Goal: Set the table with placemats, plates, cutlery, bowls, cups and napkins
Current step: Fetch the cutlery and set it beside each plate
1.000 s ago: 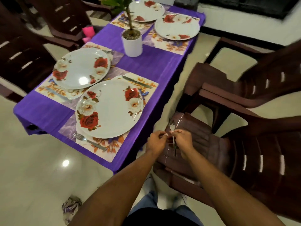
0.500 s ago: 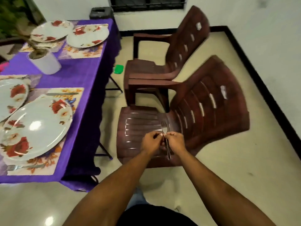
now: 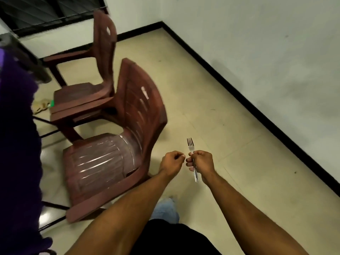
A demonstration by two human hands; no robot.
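- Here the right hand (image 3: 201,161) grips a metal fork (image 3: 192,159) around the upper handle, tines pointing far and the handle end sticking out near the wrist; the fork is held in the air over bare floor, well apart from the table
- The left hand (image 3: 172,162) sits just beside the right one, fingers curled into a loose fist with nothing visible in it; its fingertips come close to the fork's neck without clearly touching it
- Only a purple tablecloth (image 3: 16,126) edge shows at the far left; no placemat, plate, bowl, cup or napkin is in view, so how much of the table is laid cannot be read from this view
- Two brown plastic chairs stand left of the hands, the near chair (image 3: 117,148) and the far chair (image 3: 92,85) behind it
- Judged from this, the step in hand is carrying one fork to a setting; the fork remains to be laid, and the other items cannot be checked
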